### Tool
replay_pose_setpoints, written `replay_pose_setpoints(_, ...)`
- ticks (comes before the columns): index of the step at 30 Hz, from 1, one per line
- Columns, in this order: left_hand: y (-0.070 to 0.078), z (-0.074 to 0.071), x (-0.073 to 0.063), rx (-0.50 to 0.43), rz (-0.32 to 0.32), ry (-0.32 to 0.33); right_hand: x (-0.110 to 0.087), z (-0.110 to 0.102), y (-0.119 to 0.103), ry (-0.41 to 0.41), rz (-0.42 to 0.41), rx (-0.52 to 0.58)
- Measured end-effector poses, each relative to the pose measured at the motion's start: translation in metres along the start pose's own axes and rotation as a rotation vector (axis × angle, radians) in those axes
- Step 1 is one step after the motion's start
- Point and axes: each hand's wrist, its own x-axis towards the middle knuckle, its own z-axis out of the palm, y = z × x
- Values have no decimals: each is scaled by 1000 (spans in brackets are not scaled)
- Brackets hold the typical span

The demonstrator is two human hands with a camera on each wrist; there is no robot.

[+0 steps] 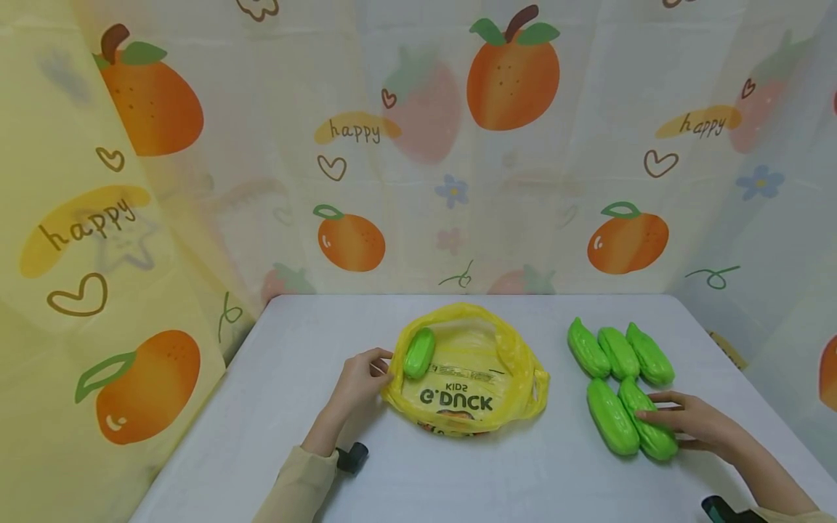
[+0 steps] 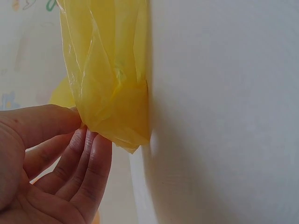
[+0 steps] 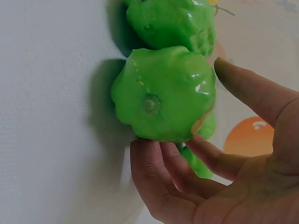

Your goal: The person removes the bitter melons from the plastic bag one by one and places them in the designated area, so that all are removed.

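A yellow plastic bag lies on the table with its mouth spread wide and its rim rolled outward. Inside, against its left wall, rests one green toy cucumber. My left hand pinches the bag's left edge between thumb and fingers; the left wrist view shows the gathered yellow film at the fingertips. On the right, my right hand holds the near right toy cucumber, thumb on one side and fingers on the other. Its lobed end with a round clear plug faces the right wrist camera.
Beside the held one lies another toy cucumber, and three more form a row behind, including a toy cucumber in the middle. They sit near the right side of the white table. A fruit-print curtain hangs behind.
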Motion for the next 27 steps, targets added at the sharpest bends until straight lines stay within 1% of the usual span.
replay_pose_setpoints(5,0,0,0,4,5,0,-2,-5,0,14,-22,2)
replay_pose_setpoints(11,0,1,1,7,6,-4,-6,-17,-1,36,-93,19)
replay_pose_setpoints(16,-1,1,1,2,7,-4,-10,-26,-7,67,-130,-4)
replay_pose_setpoints(19,-1,1,1,2,5,-4,-11,-28,-13,98,-140,-15)
replay_pose_setpoints(22,-1,1,1,5,3,-4,-10,-28,-22,119,-168,-19)
replay_pose_setpoints(27,-2,1,1,7,2,-2,-6,-25,-39,132,-215,-28)
